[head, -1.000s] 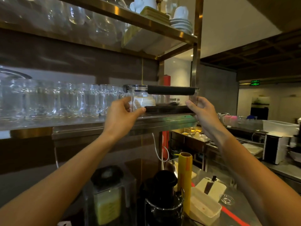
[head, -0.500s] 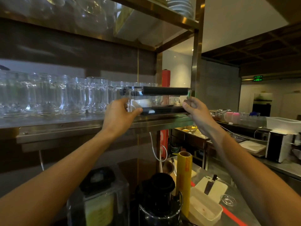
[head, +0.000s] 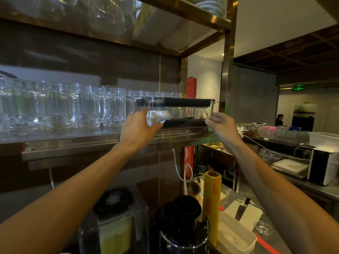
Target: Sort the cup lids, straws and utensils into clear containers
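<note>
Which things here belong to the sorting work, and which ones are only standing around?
Part of the job:
- clear container with black lid handle, on the shelf
- left hand and right hand, gripping its two ends

Just standing about:
- glass mugs
- yellow cling film roll
- knife on white cutting board
- blender

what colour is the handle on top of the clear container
Black, seen in the head view: the handle runs along the top of the clear container.

left hand (head: 136,129) + right hand (head: 222,128): gripping clear container (head: 176,111) ends | container: on steel shelf (head: 73,142) | glass mugs (head: 64,105): beside
</note>
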Tool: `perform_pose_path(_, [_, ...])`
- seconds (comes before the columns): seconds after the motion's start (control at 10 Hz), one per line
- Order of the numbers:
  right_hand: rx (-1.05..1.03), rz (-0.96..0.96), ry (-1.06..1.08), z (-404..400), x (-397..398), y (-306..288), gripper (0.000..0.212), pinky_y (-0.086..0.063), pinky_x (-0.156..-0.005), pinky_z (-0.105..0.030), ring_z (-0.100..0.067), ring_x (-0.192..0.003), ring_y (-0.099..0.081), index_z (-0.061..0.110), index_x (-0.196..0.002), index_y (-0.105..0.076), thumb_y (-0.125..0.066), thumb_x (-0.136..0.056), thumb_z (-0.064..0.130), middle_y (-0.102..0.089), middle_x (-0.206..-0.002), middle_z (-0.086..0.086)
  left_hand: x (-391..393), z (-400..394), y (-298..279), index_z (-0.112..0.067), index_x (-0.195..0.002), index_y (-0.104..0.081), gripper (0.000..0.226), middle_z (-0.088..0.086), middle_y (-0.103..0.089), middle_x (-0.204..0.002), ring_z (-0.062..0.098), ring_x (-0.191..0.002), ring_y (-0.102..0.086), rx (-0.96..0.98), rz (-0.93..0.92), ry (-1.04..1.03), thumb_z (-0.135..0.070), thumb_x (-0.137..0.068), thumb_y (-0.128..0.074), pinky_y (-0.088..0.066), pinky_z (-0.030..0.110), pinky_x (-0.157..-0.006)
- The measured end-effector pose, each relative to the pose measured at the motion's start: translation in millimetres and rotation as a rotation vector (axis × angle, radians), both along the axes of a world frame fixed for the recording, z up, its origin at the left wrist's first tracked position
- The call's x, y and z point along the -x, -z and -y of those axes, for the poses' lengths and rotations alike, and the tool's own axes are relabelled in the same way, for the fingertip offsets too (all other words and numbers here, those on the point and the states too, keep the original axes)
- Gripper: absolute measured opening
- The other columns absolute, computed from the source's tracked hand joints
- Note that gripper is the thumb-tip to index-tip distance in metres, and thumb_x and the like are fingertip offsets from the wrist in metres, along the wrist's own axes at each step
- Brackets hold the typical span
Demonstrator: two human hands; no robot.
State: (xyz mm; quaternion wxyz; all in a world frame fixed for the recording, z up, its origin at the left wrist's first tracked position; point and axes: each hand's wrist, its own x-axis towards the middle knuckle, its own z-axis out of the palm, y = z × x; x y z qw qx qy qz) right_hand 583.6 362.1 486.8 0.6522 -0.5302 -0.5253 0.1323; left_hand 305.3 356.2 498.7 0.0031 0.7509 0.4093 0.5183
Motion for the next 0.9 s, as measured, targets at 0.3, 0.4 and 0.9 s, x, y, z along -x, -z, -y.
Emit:
perform_pose_path(0.3, [-0.002,0.037,0.114,-8.4,7.4,1.4,0.049,-0.048,-0.103,-0.038,-0.026,-0.134,-0.057,0.013,-0.147,-0.054,-0.067,-0.100,0.019,-0.061,-0.145,-0.008,-1.7,-14.3,3.2,-0.014,-0.128,-0.061,0.043,0.008,-0.073,-0.115,0.022,-0.091,-0.071,-0.004,-0.086,-0.070,-0.038,-0.094,-0.070,-0.055,0.033,-0.073])
perform_pose_path(0.4, [0.002,0.049,0.111,-6.9,10.8,1.6,0.043,-0.048,-0.098,-0.034,-0.025,-0.132,-0.058,0.015,-0.144,-0.058,-0.064,-0.102,0.017,-0.063,-0.144,-0.008,-0.1,-14.9,5.2,-0.013,-0.125,-0.061,0.041,0.008,-0.073,-0.108,0.024,-0.092,-0.072,-0.002,-0.094,-0.061,-0.036,-0.093,-0.070,-0.060,0.040,-0.078])
perform_pose_path(0.9, [0.039,0.238,0.136,37.7,49.7,2.8,0.048,-0.039,-0.096,-0.027,-0.015,-0.122,-0.054,0.013,-0.150,-0.050,-0.061,-0.103,0.016,-0.061,-0.136,-0.004,26.2,14.4,1.9,-0.012,-0.149,-0.046,0.066,0.012,-0.061,-0.142,0.027,-0.114,-0.066,0.059,-0.081,0.049,-0.035,-0.093,-0.071,-0.056,0.040,-0.092])
